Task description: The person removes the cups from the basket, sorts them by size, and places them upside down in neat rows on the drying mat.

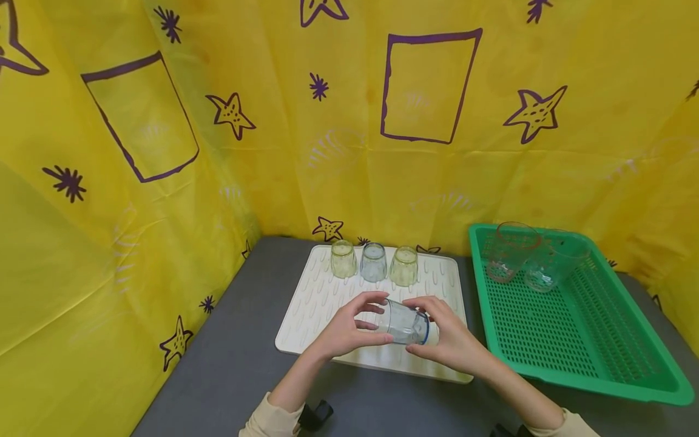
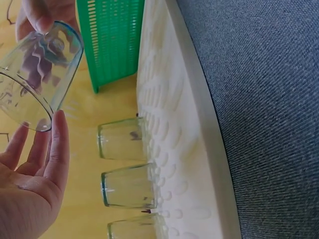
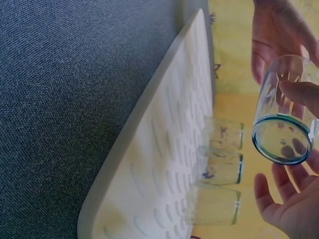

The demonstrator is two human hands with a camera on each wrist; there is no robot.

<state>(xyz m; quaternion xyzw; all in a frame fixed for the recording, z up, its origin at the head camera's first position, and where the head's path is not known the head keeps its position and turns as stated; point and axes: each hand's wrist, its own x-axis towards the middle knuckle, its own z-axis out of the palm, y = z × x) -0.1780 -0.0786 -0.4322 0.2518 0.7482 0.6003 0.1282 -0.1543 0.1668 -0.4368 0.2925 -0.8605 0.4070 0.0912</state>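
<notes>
Clear tumbler tipped sideways above the drying mat

From my station I saw the faceted glass raised clear of the mat, off its nearer half, with its length running from one palm to the other. The right hand grasped the blue-ringed end, thumb on the near side and fingers on the far side. The left hand was curved round the wider end, and my left wrist feed showed fingertips touching that rim.

Just beyond the hands, along the mat's far edge, three small glasses stood in a row with their narrow ends up: a yellow-tinted glass, a blue-tinted glass and a second yellow-tinted glass. They stood close together but apart. The mat itself was white, patterned with raised elongated bumps, and lay on a dark grey counter.

To the right of the mat I had a green plastic basket with a slotted floor; a pink-tinted glass and a colourless glass leaned in its far left part. Pale sleeves ended short of the wrists. Behind everything hung a yellow cloth with purple-outlined stars.
</notes>
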